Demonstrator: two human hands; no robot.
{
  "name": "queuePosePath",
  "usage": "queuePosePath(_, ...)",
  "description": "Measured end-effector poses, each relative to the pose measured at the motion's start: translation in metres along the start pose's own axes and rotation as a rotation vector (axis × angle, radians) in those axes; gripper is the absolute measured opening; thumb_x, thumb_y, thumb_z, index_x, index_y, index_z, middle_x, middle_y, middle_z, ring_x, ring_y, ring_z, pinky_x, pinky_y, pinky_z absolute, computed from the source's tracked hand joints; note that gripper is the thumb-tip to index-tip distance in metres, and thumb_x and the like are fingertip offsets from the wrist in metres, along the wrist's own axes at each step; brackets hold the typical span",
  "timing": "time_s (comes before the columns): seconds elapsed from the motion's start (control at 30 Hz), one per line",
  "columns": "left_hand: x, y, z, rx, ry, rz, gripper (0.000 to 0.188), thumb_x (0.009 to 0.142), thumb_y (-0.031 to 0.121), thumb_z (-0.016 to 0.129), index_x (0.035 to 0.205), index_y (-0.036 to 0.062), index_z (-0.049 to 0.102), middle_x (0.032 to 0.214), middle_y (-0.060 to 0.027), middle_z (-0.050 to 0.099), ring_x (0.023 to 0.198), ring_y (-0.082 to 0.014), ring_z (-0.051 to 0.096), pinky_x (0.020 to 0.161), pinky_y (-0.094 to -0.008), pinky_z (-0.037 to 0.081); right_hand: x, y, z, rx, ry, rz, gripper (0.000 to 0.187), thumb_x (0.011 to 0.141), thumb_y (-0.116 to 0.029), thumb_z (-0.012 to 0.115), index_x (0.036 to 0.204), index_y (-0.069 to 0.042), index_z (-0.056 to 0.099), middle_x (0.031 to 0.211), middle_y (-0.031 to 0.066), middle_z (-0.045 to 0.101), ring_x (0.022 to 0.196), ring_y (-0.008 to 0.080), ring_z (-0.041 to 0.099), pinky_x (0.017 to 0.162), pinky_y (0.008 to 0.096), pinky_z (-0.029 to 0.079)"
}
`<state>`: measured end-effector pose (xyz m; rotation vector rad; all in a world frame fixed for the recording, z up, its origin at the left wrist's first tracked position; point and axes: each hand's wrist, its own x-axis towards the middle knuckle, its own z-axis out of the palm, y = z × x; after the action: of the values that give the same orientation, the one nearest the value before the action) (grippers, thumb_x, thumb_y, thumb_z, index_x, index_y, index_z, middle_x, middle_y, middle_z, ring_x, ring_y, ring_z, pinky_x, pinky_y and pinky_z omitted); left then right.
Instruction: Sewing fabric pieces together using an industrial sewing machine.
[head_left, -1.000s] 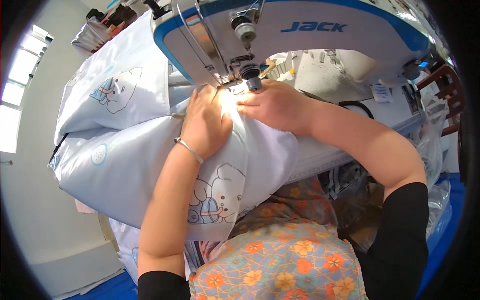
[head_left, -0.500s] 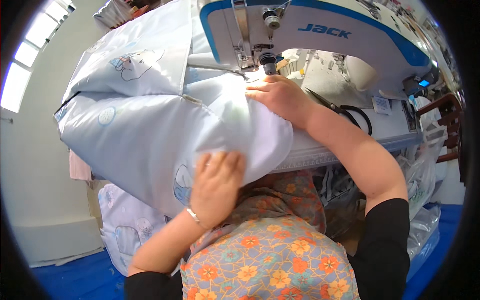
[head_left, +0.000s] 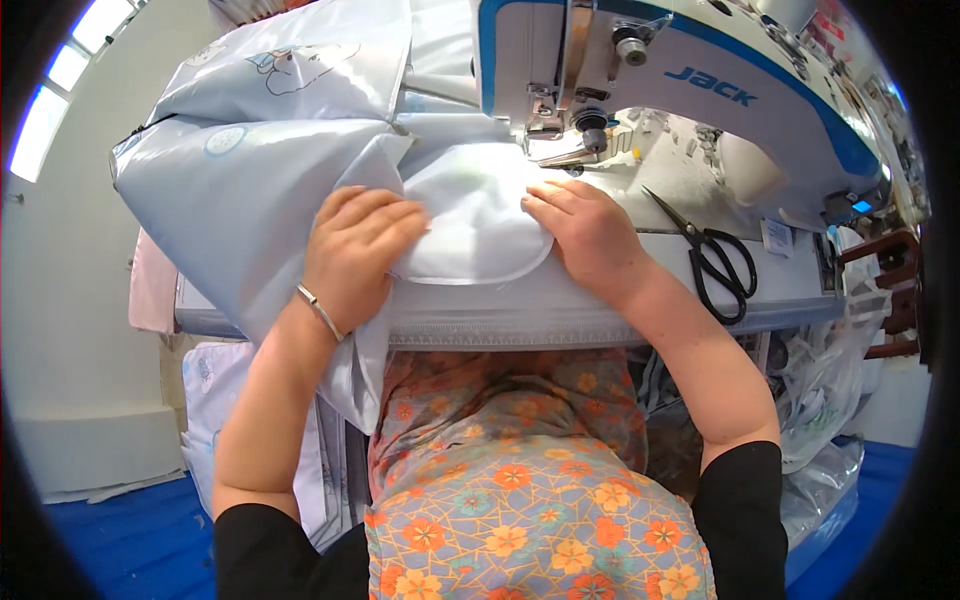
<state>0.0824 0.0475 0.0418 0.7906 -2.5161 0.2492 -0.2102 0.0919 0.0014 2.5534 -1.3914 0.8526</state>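
Pressing flat, open: left hand point(head_left: 355, 255) and right hand point(head_left: 590, 235) on 1 white fabric piece point(head_left: 475, 225), beside 1 scissors point(head_left: 715, 260).

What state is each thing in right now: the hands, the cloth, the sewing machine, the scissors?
Left hand: flat, palm down on the pale blue fabric.
Right hand: flat, fingers pressing the white rounded piece.
White rounded piece: spread flat on the sewing machine bed, its far edge near the presser foot.
Pale blue fabric: bunched, draping off the table.
Scissors: shut, lying untouched on the table.
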Motion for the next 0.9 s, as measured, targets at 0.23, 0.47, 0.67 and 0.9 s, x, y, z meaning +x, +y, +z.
queuePosePath(0.23, 0.012, -0.017, 0.006, 0.053, -0.116, 0.177, 0.021, 0.079, 0.008, 0.061, 0.096, 0.0083, 0.072, 0.106, -0.0015, 0.073, 0.106, -0.019, 0.064, 0.096, -0.0355, 0.046, 0.004, -0.007, 0.005, -0.04, 0.009, -0.013, 0.034, 0.081, -0.002, 0.067, 0.114, -0.008, 0.072, 0.12, 0.0115, 0.069, 0.108, 0.0267, 0.065, 0.095, 0.0377, 0.053)
queuePosePath(0.47, 0.027, -0.025, 0.014, 0.173, -0.125, 0.168, 0.022, 0.079, 0.009, 0.061, 0.097, 0.008, 0.073, 0.102, -0.0008, 0.073, 0.106, -0.0182, 0.063, 0.096, -0.0336, 0.045, 0.01, -0.01, 0.002, -0.073, -0.034, 0.036, 0.035, 0.084, -0.005, 0.07, 0.118, -0.011, 0.071, 0.117, 0.0112, 0.068, 0.099, 0.028, 0.062, 0.088, 0.0387, 0.053)
queuePosePath(0.67, 0.026, -0.01, 0.021, 0.269, -0.113, 0.164, 0.023, 0.077, 0.011, 0.062, 0.096, 0.0033, 0.072, 0.094, -0.003, 0.069, 0.097, -0.0184, 0.062, 0.091, -0.0324, 0.046, 0.014, -0.011, -0.001, -0.076, -0.036, 0.061, 0.035, 0.085, -0.007, 0.07, 0.12, -0.01, 0.07, 0.119, 0.0116, 0.067, 0.1, 0.0287, 0.062, 0.09, 0.0389, 0.053)
queuePosePath(0.9, 0.018, 0.012, 0.017, 0.343, -0.258, 0.103, 0.028, 0.077, 0.011, 0.061, 0.1, -0.0007, 0.07, 0.099, -0.009, 0.071, 0.091, -0.0215, 0.065, 0.088, -0.0357, 0.049, 0.015, -0.011, 0.002, -0.076, -0.045, 0.083, 0.035, 0.086, -0.007, 0.069, 0.121, -0.01, 0.07, 0.12, 0.0122, 0.067, 0.107, 0.0302, 0.063, 0.093, 0.04, 0.053)
